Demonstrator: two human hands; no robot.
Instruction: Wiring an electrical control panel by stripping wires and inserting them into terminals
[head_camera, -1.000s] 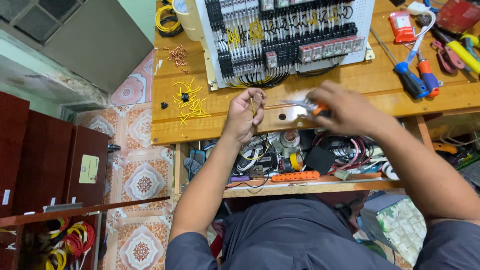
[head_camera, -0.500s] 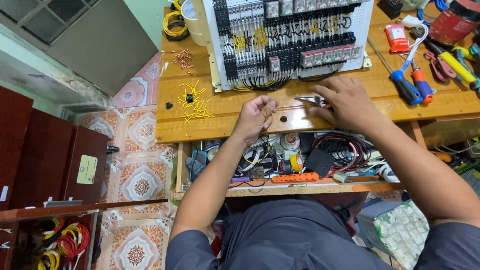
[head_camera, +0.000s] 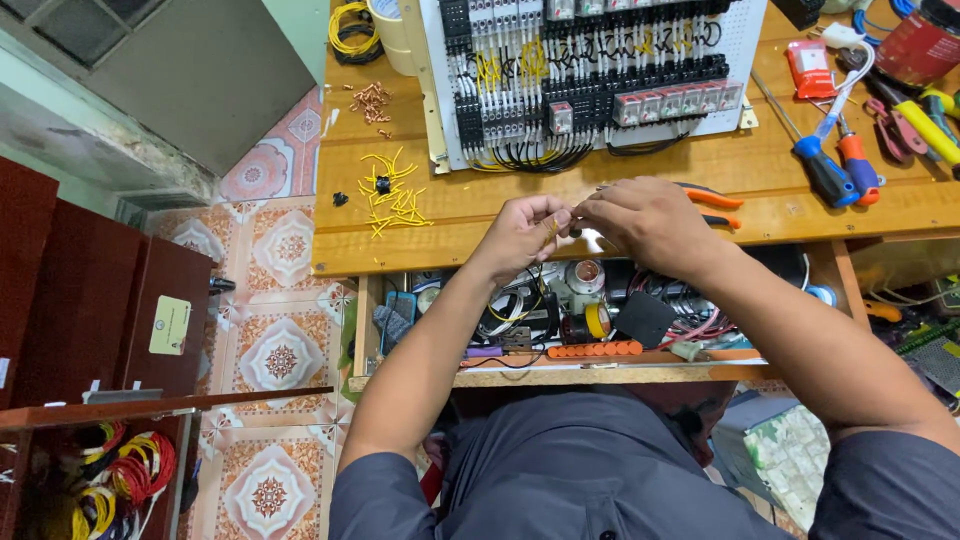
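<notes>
My left hand (head_camera: 522, 232) and my right hand (head_camera: 645, 220) meet over the front edge of the wooden workbench (head_camera: 480, 200). The fingertips of both pinch a short yellow wire (head_camera: 553, 228) between them. An orange-handled plier tool (head_camera: 712, 202) lies on the bench just behind my right hand. Behind both hands stands a white control panel (head_camera: 590, 70) packed with black terminal blocks, relays and yellow and black wiring. A scatter of cut yellow wire pieces (head_camera: 392, 195) lies on the bench to the left of my left hand.
Blue and red screwdrivers (head_camera: 840, 165), an orange tape measure (head_camera: 808, 68) and pliers lie at the right. Copper ferrules (head_camera: 372, 100), a yellow wire coil (head_camera: 350, 25) and a tape roll sit at the back left. A shelf under the bench holds cables and tools (head_camera: 590, 320).
My right hand has left the orange-handled tool on the bench and come in to meet my left hand; both now pinch the yellow wire. The camera view has shifted down slightly.
</notes>
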